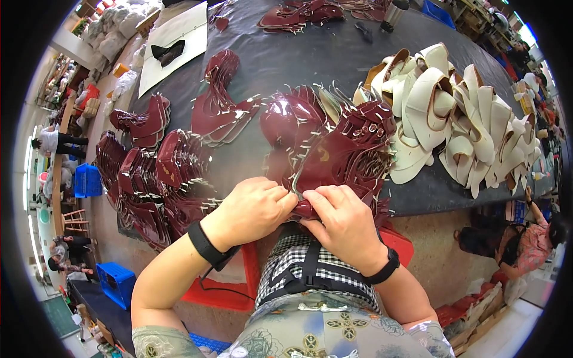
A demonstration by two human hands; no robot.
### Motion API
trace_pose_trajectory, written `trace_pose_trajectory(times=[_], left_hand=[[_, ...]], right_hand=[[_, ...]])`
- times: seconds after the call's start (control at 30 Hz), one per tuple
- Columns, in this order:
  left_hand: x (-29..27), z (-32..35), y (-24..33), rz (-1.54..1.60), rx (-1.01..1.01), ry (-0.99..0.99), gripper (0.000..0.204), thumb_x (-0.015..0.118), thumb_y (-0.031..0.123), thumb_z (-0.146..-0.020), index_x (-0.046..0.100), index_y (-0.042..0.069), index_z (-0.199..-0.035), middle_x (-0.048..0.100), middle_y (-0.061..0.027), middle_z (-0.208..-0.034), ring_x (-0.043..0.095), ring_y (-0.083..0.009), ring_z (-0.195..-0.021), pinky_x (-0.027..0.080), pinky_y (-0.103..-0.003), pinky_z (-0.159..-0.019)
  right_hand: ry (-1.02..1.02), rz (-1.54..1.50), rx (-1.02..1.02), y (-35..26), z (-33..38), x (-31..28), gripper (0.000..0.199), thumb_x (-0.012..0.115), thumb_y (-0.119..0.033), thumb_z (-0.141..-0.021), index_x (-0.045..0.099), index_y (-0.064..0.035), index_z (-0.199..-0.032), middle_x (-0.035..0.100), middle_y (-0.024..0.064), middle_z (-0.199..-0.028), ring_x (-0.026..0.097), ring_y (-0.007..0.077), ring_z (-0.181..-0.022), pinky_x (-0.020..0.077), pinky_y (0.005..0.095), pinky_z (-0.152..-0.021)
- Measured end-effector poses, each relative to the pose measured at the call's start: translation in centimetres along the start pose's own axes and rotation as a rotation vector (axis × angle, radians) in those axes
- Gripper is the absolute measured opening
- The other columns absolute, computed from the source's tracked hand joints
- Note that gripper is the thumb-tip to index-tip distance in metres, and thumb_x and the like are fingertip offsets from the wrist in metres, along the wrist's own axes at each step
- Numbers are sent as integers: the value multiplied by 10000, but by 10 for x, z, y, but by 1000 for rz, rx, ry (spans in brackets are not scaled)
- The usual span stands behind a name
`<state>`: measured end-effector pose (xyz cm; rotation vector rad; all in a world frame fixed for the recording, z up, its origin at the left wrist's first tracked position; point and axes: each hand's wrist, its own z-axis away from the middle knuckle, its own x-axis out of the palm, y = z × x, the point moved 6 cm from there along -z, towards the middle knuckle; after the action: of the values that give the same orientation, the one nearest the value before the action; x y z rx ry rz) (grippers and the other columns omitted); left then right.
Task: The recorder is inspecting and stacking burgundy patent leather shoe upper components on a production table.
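Observation:
Close to my body at the table edge, my left hand and my right hand nearly meet. Between them is a glossy burgundy shoe upper piece, pinched by the fingers of both hands; much of it is hidden under them. Just beyond lies a heap of burgundy shoe upper pieces, some with punched holes and pale thread ends along their edges. Left of my hands sit overlapping stacks of similar burgundy pieces. A curved stack of strap-like burgundy pieces lies farther back.
A large pile of cream shoe uppers covers the table's right side. The table top is dark. A white board with a black piece is at far left. Red stool parts show below. Another person is at the right.

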<state>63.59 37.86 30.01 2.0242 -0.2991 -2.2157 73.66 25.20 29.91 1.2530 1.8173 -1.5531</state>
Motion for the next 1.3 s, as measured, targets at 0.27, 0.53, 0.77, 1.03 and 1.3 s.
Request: trace_pose_trajectory(times=[0.27, 0.53, 0.77, 1.03, 1.3], left_hand=[[-68, 35, -35, 406, -411, 639, 633, 851, 169, -858, 630, 14, -1431, 690, -170, -1359, 651, -304, -1278, 490, -396, -1095], [-27, 20, 8, 1621, -399, 514, 345, 690, 156, -1059, 664, 2, -1367, 721, -51, -1231, 660, -114, -1121, 548, -287, -962], [-111, 17, -54, 1474, -370, 891, 329, 589, 266, -1121, 655, 15, -1325, 707, -19, -1233, 644, -101, -1112, 525, -279, -972], [-189, 20, -164, 1717, 97, 980, 319, 490, 242, -1148, 604, 0, -1322, 709, -134, -1282, 717, -234, -1126, 584, -400, -995], [-165, 36, -268, 1571, -146, 899, 362, 572, 218, -1111, 614, -10, -1389, 675, -74, -1382, 623, -166, -1269, 466, -341, -1119]], right_hand=[[139, -184, 176, 14, -20, -41, 652, 933, -252, -748, 631, -31, -1283, 645, 144, -1148, 664, 328, -1045, 575, 402, -869], [317, -380, 217, -7, -46, -42, 755, 985, -238, -726, 548, -18, -1301, 581, 145, -1230, 657, 276, -1055, 588, 380, -816], [336, -544, 113, -1, -59, -50, 906, 921, -101, -801, 426, -8, -1554, 518, 93, -1379, 564, 202, -1266, 521, 383, -1082], [214, -569, 189, 15, -63, -38, 458, 815, 6, -867, 685, -1, -1306, 715, 109, -1019, 703, 190, -875, 578, 312, -809], [91, -557, 255, 34, -83, -11, 390, 789, 17, -873, 704, -15, -1253, 725, 106, -976, 725, 197, -848, 584, 318, -777]])
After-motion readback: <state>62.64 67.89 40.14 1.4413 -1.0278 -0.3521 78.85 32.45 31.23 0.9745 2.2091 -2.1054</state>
